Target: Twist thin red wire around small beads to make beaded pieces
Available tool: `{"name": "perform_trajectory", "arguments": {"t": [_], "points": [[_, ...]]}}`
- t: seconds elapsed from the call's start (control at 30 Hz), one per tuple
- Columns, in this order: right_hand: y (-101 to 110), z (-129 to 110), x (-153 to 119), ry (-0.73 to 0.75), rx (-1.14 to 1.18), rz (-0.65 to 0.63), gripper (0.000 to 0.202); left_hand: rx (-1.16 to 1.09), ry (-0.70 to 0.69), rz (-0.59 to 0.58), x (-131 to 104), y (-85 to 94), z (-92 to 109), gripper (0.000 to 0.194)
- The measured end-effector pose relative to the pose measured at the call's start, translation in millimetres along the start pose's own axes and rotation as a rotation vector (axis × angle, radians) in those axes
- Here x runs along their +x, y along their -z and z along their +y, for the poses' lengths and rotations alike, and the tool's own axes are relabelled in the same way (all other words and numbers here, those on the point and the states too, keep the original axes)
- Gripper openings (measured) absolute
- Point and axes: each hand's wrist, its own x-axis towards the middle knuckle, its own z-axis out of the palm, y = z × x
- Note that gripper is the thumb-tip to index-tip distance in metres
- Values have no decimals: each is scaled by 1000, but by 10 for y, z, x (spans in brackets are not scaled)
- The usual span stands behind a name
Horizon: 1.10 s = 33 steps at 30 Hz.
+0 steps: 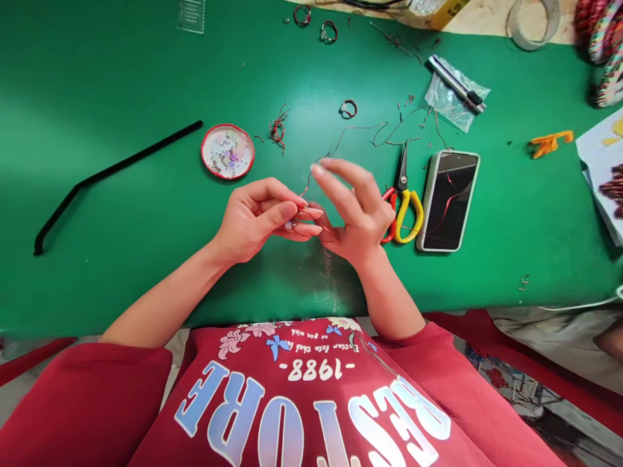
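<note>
Two hands are held over the table (146, 279). Thin reddish thread (305, 190) with a small bead (288, 225) is pinched in the left hand (257, 224); the fingers of the right hand (357, 224) are spread apart beside it. Threading or knotting seems in hand, and steady tension appears called for. A bead-filled lid (202, 152) is set left; scissors (402, 183) and phone (445, 214), right. Tape (528, 44) is seen far right.

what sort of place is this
Probably a craft worktable, perhaps for jewellery: a red-rimmed dish holds small bead-like pieces, with scissors and a little dark-red loop nearby.
</note>
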Motion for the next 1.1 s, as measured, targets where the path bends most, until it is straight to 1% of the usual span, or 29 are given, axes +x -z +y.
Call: {"name": "perform_trajectory", "arguments": {"t": [0.07,0.1,0.13,0.17,0.23,0.3,0.37,0.43,0.53,0.6,0.67,0.77,0.8,0.83,0.9,0.97,1.03,1.1], "points": [[-24,-13,-56,169,57,95,36,12,-4,4,2,-2,-15,45],[-38,-21,-77,223,73,161,36,16,-9,10,4,-4,-22,45],[-49,-34,-91,247,85,221,36,20,-17,24,7,-6,-28,45],[-57,-52,-94,240,97,263,34,24,-25,44,12,-8,-33,44],[-57,-99,-70,180,120,295,27,32,-39,85,24,-14,-42,43],[-37,-140,-23,148,142,301,18,42,-43,118,39,-21,-50,41],[-10,-153,21,159,135,289,14,46,-34,140,54,-27,-59,39],[12,-129,47,179,97,208,15,42,-12,147,67,-27,-67,38],[28,-54,58,195,75,48,27,39,34,143,82,-18,-76,39],[34,-12,63,225,102,8,30,47,50,144,85,-12,-81,39],[39,2,70,272,142,25,26,58,49,142,82,-14,-86,38],[30,-35,77,314,288,127,7,66,13,130,67,-31,-100,35],[20,-59,76,300,347,168,4,66,-11,127,61,-36,-107,33],[6,-85,73,266,401,212,8,64,-42,124,56,-41,-114,31],[-25,-138,67,153,475,297,13,62,-110,114,50,-40,-129,28],[-52,-184,64,21,517,359,13,66,-167,97,51,-26,-141,27],[-65,-214,68,-70,536,381,13,75,-205,75,59,-6,-146,26],[-68,-227,77,-86,536,376,13,81,-236,57,69,9,-144,25]]}}
